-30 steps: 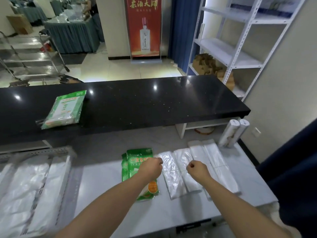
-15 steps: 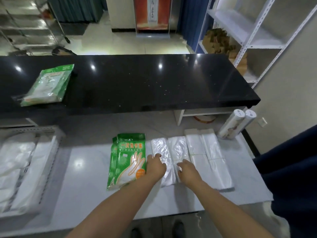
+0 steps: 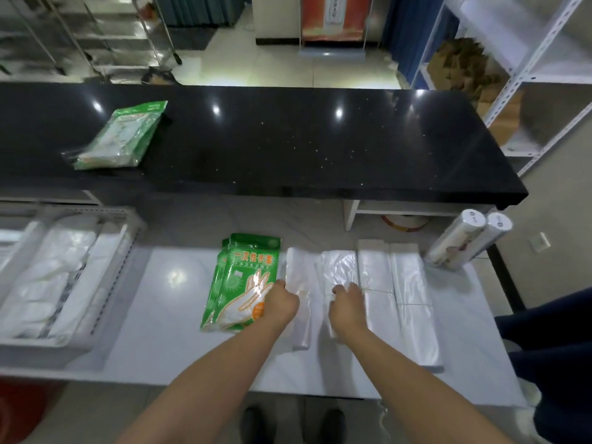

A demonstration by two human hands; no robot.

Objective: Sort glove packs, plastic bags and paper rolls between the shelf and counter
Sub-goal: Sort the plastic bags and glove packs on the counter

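Left grip (image 3: 282, 304), right grip (image 3: 347, 302) curled, pinching plastic bags (image 3: 339, 270). Bags likely light, limp, slippery; best taken as whole stack by edges, or sheets slide.

Pale tile floor (image 3: 288, 72) is reflecting bright light; blue curtain (image 3: 400, 33) hanging rt of red banner (image 3: 333, 11); steel racks (image 3: 80, 36) standing far-left.

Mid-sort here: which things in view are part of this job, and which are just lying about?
Job: glove packs on the white table; glove pack on the black counter; plastic bag stacks, left hand and right hand on them; paper rolls.
Lying about: brown cardboard on the shelf; red banner; metal rack.
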